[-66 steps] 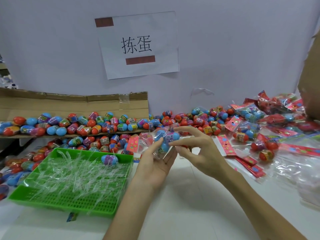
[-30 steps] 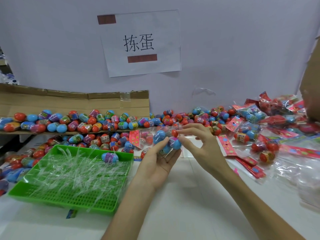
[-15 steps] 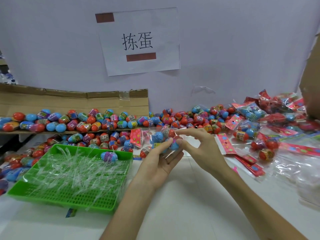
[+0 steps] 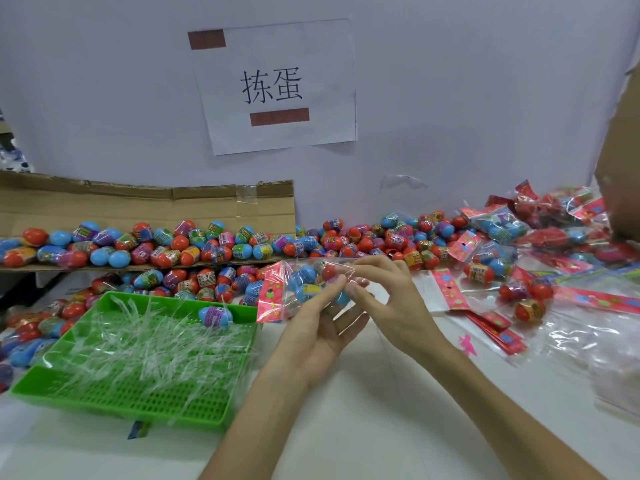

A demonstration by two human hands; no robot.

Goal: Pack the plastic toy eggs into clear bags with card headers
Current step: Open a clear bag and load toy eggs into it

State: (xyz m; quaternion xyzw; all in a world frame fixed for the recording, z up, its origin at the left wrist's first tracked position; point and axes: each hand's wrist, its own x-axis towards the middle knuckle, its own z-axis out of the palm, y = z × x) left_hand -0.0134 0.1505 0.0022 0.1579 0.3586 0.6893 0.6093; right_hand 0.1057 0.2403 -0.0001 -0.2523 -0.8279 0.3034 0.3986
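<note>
Lighting is bright, even and diffuse, casting only faint shadows on the white table (image 4: pixel 363 427); wide-angle bowing bends the frame edges, and the packed bags (image 4: pixel 571 233) at far right are blurred.

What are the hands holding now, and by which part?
Both hold one clear bag of eggs: left hand grips it from below, right hand pinches the end opposite the card header.
</note>
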